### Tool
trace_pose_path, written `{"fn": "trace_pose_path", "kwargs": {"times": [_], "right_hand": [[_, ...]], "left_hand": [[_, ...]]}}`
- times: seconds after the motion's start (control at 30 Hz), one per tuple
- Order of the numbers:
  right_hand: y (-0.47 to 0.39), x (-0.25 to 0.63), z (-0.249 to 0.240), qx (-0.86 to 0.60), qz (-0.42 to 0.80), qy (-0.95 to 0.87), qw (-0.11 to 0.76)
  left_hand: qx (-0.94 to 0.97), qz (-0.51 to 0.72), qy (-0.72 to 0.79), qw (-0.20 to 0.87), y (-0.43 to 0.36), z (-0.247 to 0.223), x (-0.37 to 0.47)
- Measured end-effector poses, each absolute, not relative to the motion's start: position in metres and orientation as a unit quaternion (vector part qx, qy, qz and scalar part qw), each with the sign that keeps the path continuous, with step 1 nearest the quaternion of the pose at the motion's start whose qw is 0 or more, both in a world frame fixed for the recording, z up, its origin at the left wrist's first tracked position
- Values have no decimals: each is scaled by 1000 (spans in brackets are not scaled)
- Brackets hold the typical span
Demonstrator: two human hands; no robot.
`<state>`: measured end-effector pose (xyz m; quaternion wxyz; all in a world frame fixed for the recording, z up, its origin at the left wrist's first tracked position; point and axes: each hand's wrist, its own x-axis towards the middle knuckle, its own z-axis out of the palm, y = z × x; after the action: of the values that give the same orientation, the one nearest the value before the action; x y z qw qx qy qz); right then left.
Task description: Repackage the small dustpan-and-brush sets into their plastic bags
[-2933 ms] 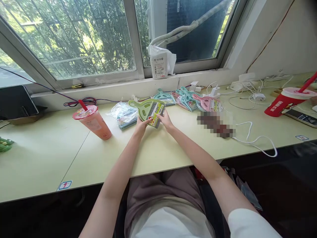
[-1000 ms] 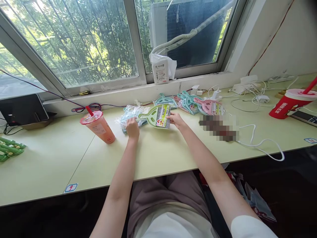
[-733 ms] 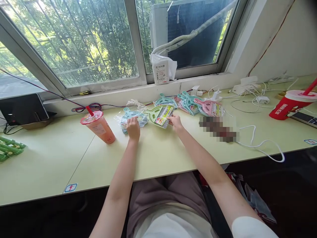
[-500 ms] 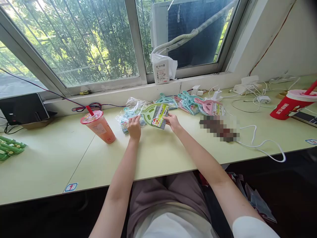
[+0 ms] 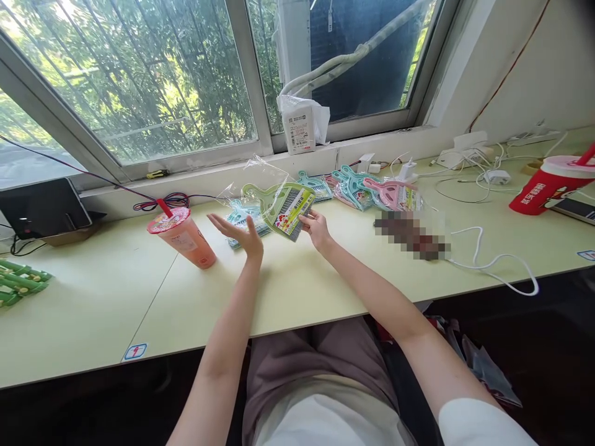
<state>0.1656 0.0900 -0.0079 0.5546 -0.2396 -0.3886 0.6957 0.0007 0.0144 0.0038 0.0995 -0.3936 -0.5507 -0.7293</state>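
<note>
A green mini dustpan and brush set point(image 5: 289, 209) with a printed card is tilted above the table, its handle up and to the left. My right hand point(image 5: 317, 229) pinches its lower right edge between thumb and fingers. Clear plastic film point(image 5: 260, 172) stands up loosely around the handle. My left hand point(image 5: 242, 235) is open, palm up with fingers spread, apart from the green set. Behind it lie blue packaged dustpan sets point(image 5: 248, 218). Farther back on the table are another blue packaged set point(image 5: 317, 186), a teal set point(image 5: 357, 186) and a pink set point(image 5: 395, 193).
A cup of orange drink point(image 5: 188, 238) stands left of my left hand. Beyond it are a tablet point(image 5: 41, 207) and green bamboo-like pieces point(image 5: 21, 282). A blurred-out object point(image 5: 411, 235), a white cable point(image 5: 506, 263) and a red cup point(image 5: 542, 189) lie right. A white box point(image 5: 301, 131) sits on the sill.
My left hand has let go near the handle, opened and moved slightly left. The green set has tilted more in my right hand, and its plastic film now stands up around the handle.
</note>
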Motion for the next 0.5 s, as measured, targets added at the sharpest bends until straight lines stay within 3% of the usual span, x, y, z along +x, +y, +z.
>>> {"fn": "trace_pose_path", "kwargs": {"times": [0.13,0.2,0.5], "right_hand": [[88,162,-10,-234,702,-392,547],[86,160,-11,-234,703,-403,537],[86,156,-20,-254,691,-370,567]], "left_hand": [[-374,-759,-459,-270,26,7,-22],[-356,-740,-421,-386,30,5,-24],[-376,-659,-437,-482,34,-6,13]]}}
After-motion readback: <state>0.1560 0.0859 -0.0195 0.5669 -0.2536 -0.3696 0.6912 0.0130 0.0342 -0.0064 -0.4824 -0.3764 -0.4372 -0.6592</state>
